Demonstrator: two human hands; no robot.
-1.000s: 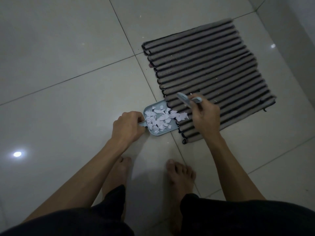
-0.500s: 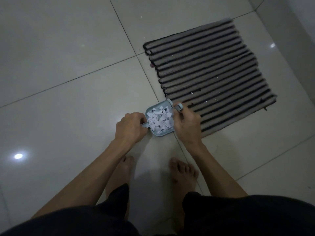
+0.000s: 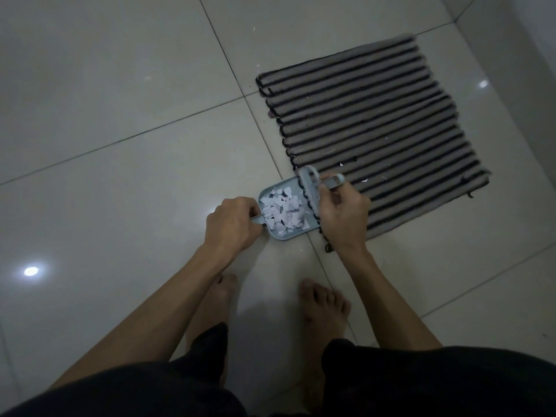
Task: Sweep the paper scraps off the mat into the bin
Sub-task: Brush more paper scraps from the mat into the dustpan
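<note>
Your striped mat [image 3: 376, 130] lies flat on the tiled floor [image 3: 120, 176], its far right side running near the wall [image 3: 526, 85] and its near left corner just ahead of your right foot [image 3: 323, 302]. To the left of the mat the floor tiles run wide and bare, giving you plenty of room on that side; to the right the room is narrow, hemmed by the wall.

Your left hand [image 3: 231, 225] has a closed grip, fingers curled round the short handle of the small blue dustpan [image 3: 278, 212]. The pan sits on the floor with its open lip pressed against the mat's near left edge. A heap of white paper scraps [image 3: 282, 213] fills the pan, just to the right of your left knuckles and touching nothing outside the pan's walls.

Your right hand [image 3: 341, 212] also has a closed grip, wrapped round the handle of the little blue brush [image 3: 310, 185]. The brush head stands along the seam between pan and mat, at the pan's far right corner, blurred in this view. A few tiny white scraps [image 3: 364, 179] lie on the mat's stripes just beyond your right fingers. Your left foot [image 3: 224, 288] stands on the tile below the pan.
</note>
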